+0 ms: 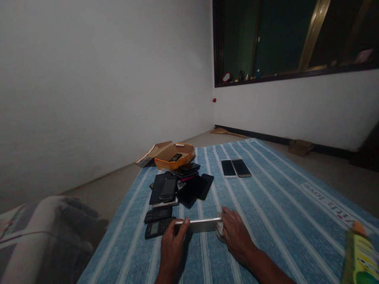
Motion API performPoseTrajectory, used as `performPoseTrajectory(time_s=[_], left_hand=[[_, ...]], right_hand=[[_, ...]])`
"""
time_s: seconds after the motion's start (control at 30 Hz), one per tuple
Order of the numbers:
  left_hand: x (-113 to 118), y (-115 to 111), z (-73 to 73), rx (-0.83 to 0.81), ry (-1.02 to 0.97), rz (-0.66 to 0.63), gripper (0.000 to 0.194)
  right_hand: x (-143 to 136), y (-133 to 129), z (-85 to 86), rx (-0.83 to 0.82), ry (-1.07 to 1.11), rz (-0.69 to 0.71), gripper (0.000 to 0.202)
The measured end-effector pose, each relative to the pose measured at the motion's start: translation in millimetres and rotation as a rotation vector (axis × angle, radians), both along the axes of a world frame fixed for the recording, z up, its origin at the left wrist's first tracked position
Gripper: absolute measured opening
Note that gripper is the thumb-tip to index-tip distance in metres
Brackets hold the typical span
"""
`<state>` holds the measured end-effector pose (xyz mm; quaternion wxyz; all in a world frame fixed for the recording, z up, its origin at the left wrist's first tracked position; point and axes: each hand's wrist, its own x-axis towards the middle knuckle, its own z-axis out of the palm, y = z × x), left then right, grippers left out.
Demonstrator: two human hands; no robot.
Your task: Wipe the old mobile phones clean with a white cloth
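Note:
A thin silvery smartphone is held level, edge toward me, above the striped cloth. My left hand grips its left end between thumb and fingers. At the other end, my right hand is closed around a crumpled whitish cloth pressed to the phone; its fingers are slightly blurred. Just left of the phone lie two black keypad phones, one upper and one lower, the lower partly behind my left hand. Beyond them is a heap of dark phones.
An open orange cardboard box with a small phone inside stands behind the heap. Two smartphones lie side by side farther right. A yellow-green package is at the lower right. The blue striped cloth covers the surface.

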<state>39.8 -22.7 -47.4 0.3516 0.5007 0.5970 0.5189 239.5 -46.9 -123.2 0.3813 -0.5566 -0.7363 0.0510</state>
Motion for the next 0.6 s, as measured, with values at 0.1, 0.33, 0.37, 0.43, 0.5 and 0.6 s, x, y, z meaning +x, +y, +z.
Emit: performPoseTrajectory(time_s=[0.1,0.33,0.37,0.43,0.5,0.6], left_hand=[[-3,2,-6.0,-0.019,-0.032,-0.071,0.053],[-5,2,-11.8,0.001,0.097,-0.084,0.05],[-5,3,-11.9,0.002,0.114,-0.085,0.05],[-5,3,-11.5,0.005,0.127,-0.094,0.05],[-4,2,-10.3,0.01,0.123,-0.1,0.049],[-3,1,-8.1,0.017,0.118,-0.1,0.049]], right_hand=[[0,0,4.4,0.034,0.077,0.057,0.037],[6,-1,8.5,0.011,0.017,0.063,0.04],[7,-1,8.6,-0.023,-0.026,0.055,0.042],[10,-2,9.9,-0.082,-0.075,0.034,0.044],[10,-2,13.1,-0.102,-0.049,0.036,0.043],[8,-1,21.0,-0.078,0.132,0.097,0.033]])
